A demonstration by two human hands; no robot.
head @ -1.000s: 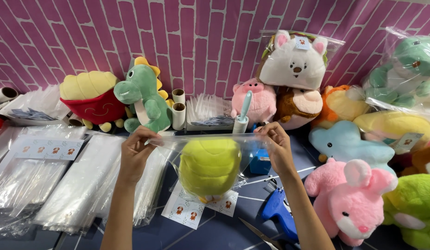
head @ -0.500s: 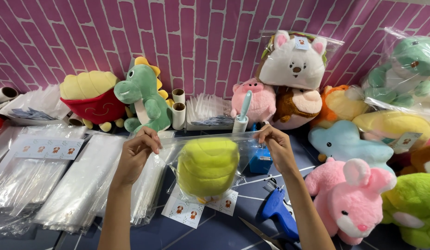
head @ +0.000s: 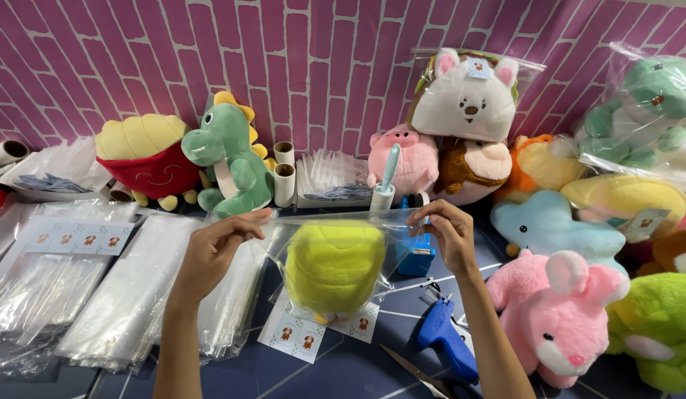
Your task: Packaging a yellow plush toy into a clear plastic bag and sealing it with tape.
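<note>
Above the table, left hand [head: 214, 247] and right hand [head: 448, 235] pinch the clear plastic bag [head: 343, 225] holding the yellow-green plush toy [head: 333, 266]; keeping its top edge taut and level is advisable.

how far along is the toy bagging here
Done: the white plush and the pale green plush at the back already sit in clear bags. In hand: the yellow-green plush is inside a clear bag, its top edge pinched by the left hand and right hand. Left: the pink rabbit, blue dolphin and green dinosaur lie unbagged.
</note>
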